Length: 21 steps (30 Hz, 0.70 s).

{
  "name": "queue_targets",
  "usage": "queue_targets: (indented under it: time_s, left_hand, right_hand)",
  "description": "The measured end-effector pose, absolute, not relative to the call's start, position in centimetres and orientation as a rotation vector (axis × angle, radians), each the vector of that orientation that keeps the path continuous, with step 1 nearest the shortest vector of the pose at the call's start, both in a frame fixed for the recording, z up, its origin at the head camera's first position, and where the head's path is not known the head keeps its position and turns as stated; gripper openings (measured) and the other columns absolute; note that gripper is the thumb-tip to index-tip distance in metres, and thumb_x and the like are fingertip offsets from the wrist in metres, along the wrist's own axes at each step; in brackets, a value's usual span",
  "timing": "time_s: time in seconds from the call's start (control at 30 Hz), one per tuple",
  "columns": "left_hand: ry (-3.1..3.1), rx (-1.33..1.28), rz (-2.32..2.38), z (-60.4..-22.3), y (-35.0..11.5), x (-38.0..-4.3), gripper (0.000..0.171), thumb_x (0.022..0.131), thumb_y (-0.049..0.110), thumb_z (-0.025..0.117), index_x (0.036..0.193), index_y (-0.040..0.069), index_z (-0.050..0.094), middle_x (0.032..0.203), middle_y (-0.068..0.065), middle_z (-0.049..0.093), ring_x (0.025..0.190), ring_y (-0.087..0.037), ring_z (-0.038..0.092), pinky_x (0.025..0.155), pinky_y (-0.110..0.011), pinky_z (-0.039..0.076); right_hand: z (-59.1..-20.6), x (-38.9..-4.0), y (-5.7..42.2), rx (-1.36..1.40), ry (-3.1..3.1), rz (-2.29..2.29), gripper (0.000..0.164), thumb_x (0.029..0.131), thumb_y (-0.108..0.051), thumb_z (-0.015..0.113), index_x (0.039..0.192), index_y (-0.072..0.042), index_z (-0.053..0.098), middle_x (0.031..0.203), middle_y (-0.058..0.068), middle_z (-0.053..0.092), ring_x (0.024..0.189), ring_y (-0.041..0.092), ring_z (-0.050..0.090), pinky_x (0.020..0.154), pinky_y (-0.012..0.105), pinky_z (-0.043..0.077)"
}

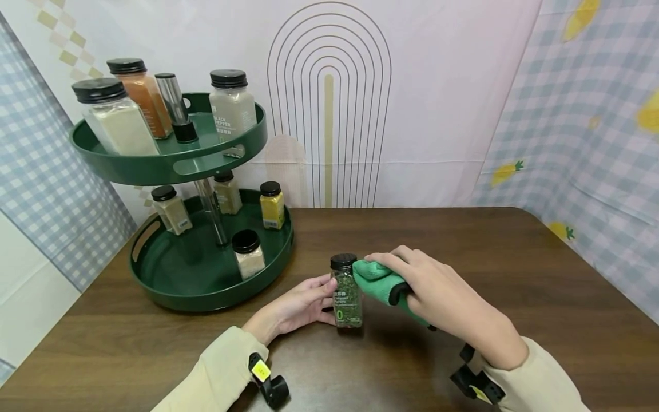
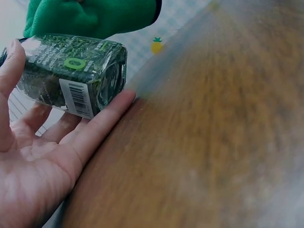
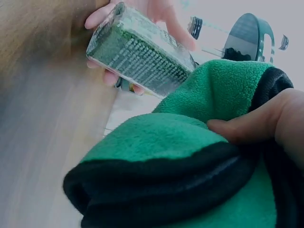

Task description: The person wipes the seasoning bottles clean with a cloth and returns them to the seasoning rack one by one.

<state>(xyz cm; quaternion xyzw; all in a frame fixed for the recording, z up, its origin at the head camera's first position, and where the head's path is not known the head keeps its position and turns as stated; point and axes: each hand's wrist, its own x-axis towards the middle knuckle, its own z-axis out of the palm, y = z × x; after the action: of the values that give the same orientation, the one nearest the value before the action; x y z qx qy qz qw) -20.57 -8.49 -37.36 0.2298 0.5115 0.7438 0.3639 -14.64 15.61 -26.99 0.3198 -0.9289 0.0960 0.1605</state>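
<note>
My left hand (image 1: 309, 303) holds a clear spice jar (image 1: 348, 300) of dried green herbs, thumb on one side and fingers on the other. The jar is upright with a black lid; whether its base touches the wooden table (image 1: 412, 366) I cannot tell. A white barcode label (image 2: 77, 98) shows on one face of it in the left wrist view. My right hand (image 1: 429, 286) grips a folded green cloth (image 1: 378, 280) with black edging, right beside the jar's upper part. In the right wrist view the thumb presses into the cloth (image 3: 156, 137), and the other fingers are hidden.
A two-tier green rack stands at the left. Its upper tray (image 1: 154, 166) bears several big jars, among them a black pepper jar (image 1: 231, 111), and a silver cylinder (image 1: 177, 106). Several small jars, one yellow (image 1: 272, 206), stand on its lower tray (image 1: 190, 300). A patterned curtain hangs behind.
</note>
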Motion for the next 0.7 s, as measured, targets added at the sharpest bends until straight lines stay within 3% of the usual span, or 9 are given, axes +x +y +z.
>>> queue_targets:
  time_s: [0.27, 0.43, 0.7]
  left_hand:
    - [1.330, 0.638, 1.910, -37.3, -8.2, -20.5, 0.074, 0.089, 0.034, 0.062, 0.145, 0.010, 0.020, 0.136, -0.014, 0.042, 0.115, -0.027, 0.053, 0.084, -0.055, 0.048]
    - [1.308, 0.617, 1.922, -37.3, -8.1, -20.5, 0.074, 0.087, 0.031, 0.064, 0.144, 0.011, 0.021, 0.131, -0.013, 0.043, 0.112, -0.028, 0.055, 0.083, -0.057, 0.048]
    - [1.368, 0.496, 1.959, -37.2, -8.0, -20.4, 0.076, 0.088, 0.033, 0.063, 0.142, 0.007, 0.016, 0.114, -0.008, 0.054, 0.095, -0.019, 0.062, 0.080, -0.036, 0.053]
  right_hand:
    - [-27.5, -14.5, 14.5, 0.975, -2.566, 0.319, 0.070, 0.067, 0.017, 0.053, 0.122, -0.026, 0.057, 0.105, -0.006, 0.056, 0.088, 0.013, 0.057, 0.068, 0.031, 0.048]
    - [-27.8, -14.5, 14.5, 0.973, -2.587, 0.315, 0.069, 0.065, 0.017, 0.052, 0.119, -0.026, 0.060, 0.101, -0.007, 0.056, 0.085, 0.014, 0.057, 0.067, 0.030, 0.046]
    - [-27.9, -14.5, 14.8, 1.010, -2.729, 0.226, 0.060, 0.069, 0.015, 0.050, 0.112, -0.024, 0.065, 0.095, -0.005, 0.057, 0.079, 0.015, 0.055, 0.059, 0.025, 0.041]
